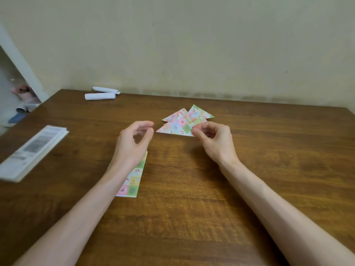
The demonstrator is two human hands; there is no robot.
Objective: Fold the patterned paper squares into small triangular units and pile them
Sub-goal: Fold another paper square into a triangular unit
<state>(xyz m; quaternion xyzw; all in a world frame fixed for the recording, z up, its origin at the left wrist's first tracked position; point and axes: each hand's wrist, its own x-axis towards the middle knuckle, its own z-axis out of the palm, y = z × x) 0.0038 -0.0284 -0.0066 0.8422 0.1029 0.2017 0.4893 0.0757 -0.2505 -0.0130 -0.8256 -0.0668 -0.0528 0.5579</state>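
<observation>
The folded triangles (185,118), checked in pastel pink, green, blue and yellow, lie overlapped in a loose pile mid-desk (269,150). The flat patterned squares (134,179) sit stacked nearer, partly under the left wrist. The right hand (213,139) pinches the nearest triangle (175,129) by its right corner, while the left hand (134,139) hovers loosely curled, holding nothing.

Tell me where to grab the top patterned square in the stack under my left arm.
Pinch the stack at its near right corner, coming from the right; it lies flat and the left forearm covers its left side.
</observation>
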